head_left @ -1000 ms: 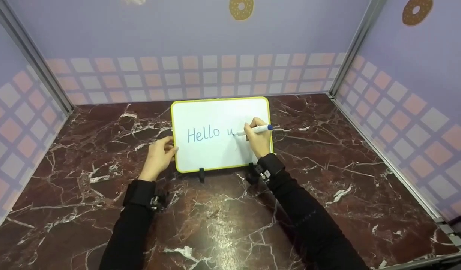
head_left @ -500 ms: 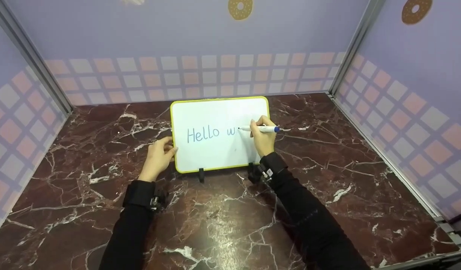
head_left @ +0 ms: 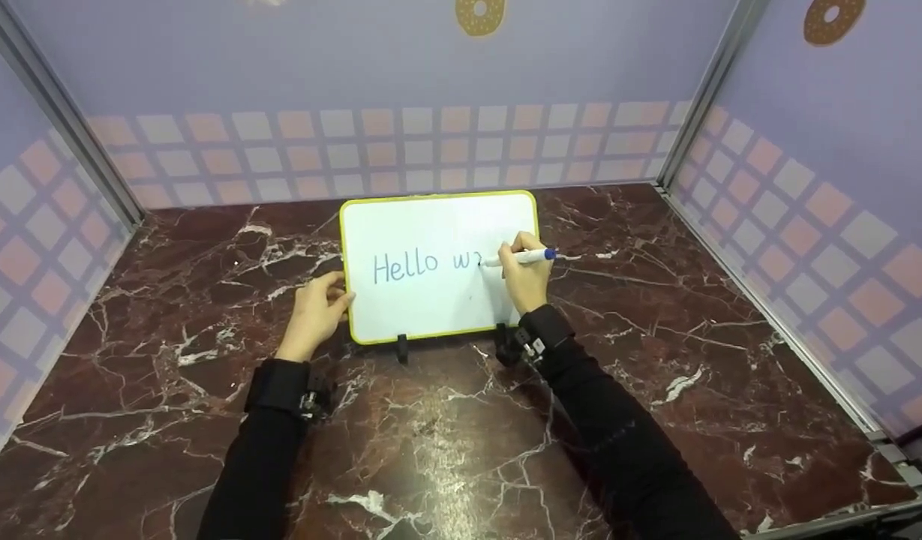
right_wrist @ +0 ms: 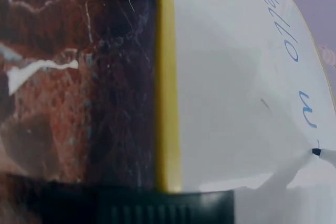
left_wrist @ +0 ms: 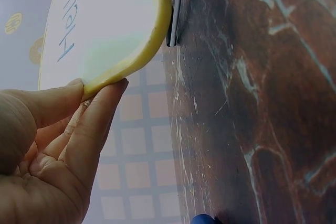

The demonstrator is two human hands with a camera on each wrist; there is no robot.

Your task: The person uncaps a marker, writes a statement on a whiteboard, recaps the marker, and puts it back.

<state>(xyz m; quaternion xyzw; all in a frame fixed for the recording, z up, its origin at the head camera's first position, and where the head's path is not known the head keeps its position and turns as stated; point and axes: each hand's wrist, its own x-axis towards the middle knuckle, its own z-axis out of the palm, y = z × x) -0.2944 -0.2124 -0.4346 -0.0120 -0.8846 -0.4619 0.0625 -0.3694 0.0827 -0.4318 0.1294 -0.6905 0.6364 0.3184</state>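
Observation:
A whiteboard (head_left: 423,307) with a yellow rim leans upright on black stand feet (head_left: 402,348). Blue writing on it reads "Hello w", followed by a small curved stroke. My left hand (head_left: 316,311) pinches the board's left edge; in the left wrist view the thumb (left_wrist: 58,100) lies on the front face and the fingers behind the rim. My right hand (head_left: 527,279) grips a white marker (head_left: 524,258) with a blue end, its dark tip at the board just right of the "w". In the right wrist view the marker tip (right_wrist: 316,151) meets the board at the curved stroke.
The board stands on a dark red marbled table (head_left: 445,450). Behind it is a lilac wall (head_left: 355,60) with pink and white squares, and side walls enclose the left and right. A blue rounded object (left_wrist: 203,219) shows at the bottom of the left wrist view.
The "w" has been finished and a small curved stroke added to its right. My right hand has shifted rightward with the marker; my left hand keeps its place on the edge.

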